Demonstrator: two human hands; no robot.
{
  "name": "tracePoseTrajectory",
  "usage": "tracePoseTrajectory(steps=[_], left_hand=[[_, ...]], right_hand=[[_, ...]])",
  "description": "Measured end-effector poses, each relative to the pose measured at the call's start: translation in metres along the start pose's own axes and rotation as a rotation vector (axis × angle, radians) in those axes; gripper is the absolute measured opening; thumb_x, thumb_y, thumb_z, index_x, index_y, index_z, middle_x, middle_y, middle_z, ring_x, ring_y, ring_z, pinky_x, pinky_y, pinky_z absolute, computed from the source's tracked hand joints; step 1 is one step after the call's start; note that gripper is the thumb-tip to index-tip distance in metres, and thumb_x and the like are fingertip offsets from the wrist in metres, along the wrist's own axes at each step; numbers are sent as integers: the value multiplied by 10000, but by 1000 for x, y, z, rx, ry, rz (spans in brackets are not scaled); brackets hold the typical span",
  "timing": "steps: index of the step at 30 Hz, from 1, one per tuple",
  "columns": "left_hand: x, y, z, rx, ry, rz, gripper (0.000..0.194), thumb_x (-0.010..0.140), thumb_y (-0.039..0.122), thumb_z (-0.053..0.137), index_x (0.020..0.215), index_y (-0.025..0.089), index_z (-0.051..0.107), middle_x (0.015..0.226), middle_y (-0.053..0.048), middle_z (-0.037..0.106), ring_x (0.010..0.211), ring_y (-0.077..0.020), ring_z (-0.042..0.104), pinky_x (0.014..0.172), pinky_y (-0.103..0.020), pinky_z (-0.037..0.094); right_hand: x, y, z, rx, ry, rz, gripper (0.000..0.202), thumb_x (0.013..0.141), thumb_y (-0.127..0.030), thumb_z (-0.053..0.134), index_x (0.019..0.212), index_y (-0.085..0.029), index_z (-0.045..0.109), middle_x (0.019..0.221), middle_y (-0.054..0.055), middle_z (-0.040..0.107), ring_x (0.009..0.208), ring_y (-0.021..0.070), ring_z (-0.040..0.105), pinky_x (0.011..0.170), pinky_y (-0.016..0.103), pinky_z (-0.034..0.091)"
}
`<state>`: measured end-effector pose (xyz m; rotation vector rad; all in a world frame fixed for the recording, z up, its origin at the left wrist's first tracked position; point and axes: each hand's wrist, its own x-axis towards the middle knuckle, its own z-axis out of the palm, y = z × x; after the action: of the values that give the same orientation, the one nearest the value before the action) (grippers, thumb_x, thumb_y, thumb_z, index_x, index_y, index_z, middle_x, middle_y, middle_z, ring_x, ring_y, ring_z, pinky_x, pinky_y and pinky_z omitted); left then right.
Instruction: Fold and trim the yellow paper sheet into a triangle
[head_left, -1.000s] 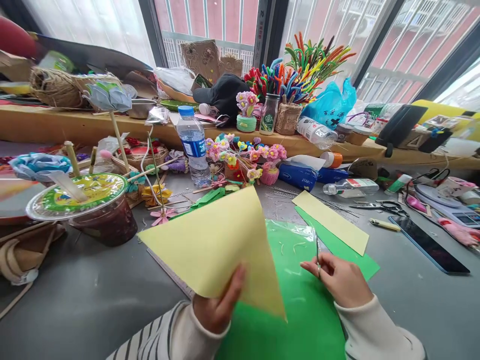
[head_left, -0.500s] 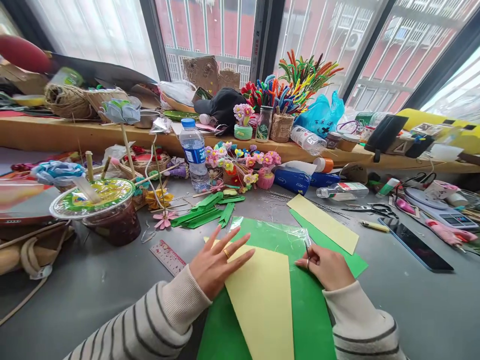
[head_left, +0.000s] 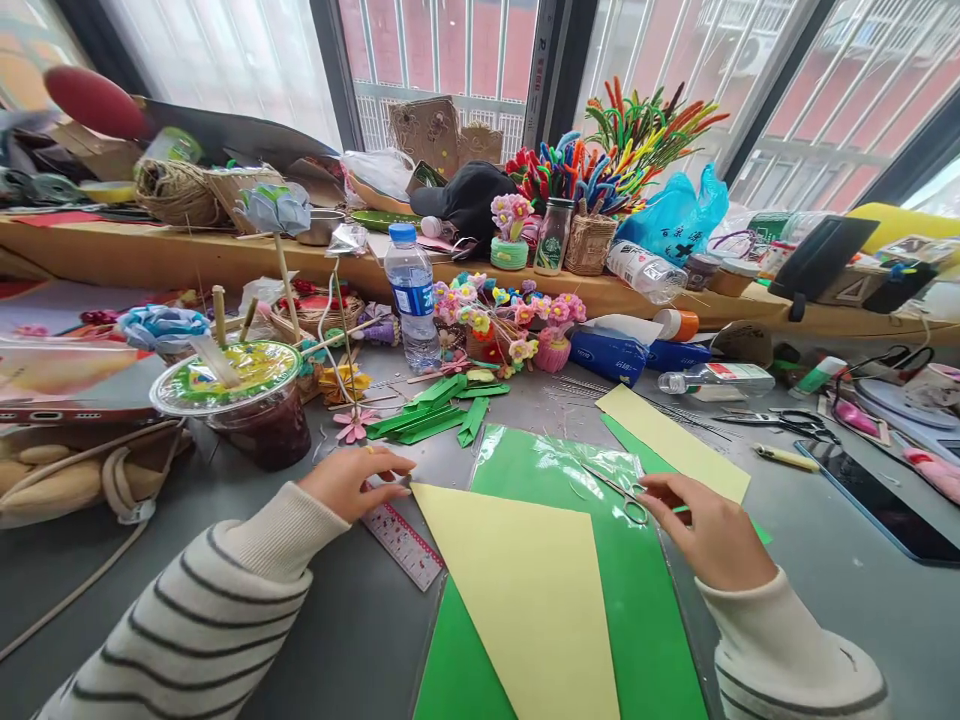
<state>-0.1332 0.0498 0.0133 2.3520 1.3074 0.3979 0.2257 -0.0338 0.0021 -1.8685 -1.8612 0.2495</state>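
My left hand [head_left: 360, 483] pinches the left corner of a pale yellow sheet of paper [head_left: 517, 570] between thumb and fingertips. The sheet lies aslant over a green sheet [head_left: 645, 610], which has a clear plastic sleeve [head_left: 525, 445] around it. Small silver scissors [head_left: 619, 490] rest low over the sleeve's upper right part, blades pointing up and left. Fingers of my right hand [head_left: 712, 525] are closed at their handle loops. A pink patterned ruler [head_left: 405, 545] lies just below my left hand, partly under it.
Folded green paper strips [head_left: 427, 412] lie beyond the sheets. A lidded drink cup [head_left: 255, 425] and a water bottle [head_left: 412, 300] stand at left. Right of the sheets are a yellow strip [head_left: 679, 440], black-handled scissors [head_left: 787, 420], a cutter [head_left: 786, 458] and a phone [head_left: 877, 500].
My left hand has moved left from lying spread on the yellow sheet to its corner. My right hand has shifted right, with the scissors now lying flatter. The view has turned slightly left.
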Motion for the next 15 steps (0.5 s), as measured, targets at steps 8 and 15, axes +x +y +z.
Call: tracePoseTrajectory(steps=[8,15], left_hand=[[27,16,8,62,-260,41,305,522,365,632,738,153,596,625,0,546,571,-141,489,532,-214,372],[27,23,14,13,-350,67,161,542,334,621,552,177,588,618,20,490,572,-115,485,513,-176,365]], right_hand=[[-17,-24,7,82,-187,-146,294,682,-411,536,849,-169,525,741,49,559,563,143,529,478,271,466],[-15,-40,20,92,-250,-156,410,605,-414,604,901,-147,511,772,66,521,603,160,487,556,312,448]])
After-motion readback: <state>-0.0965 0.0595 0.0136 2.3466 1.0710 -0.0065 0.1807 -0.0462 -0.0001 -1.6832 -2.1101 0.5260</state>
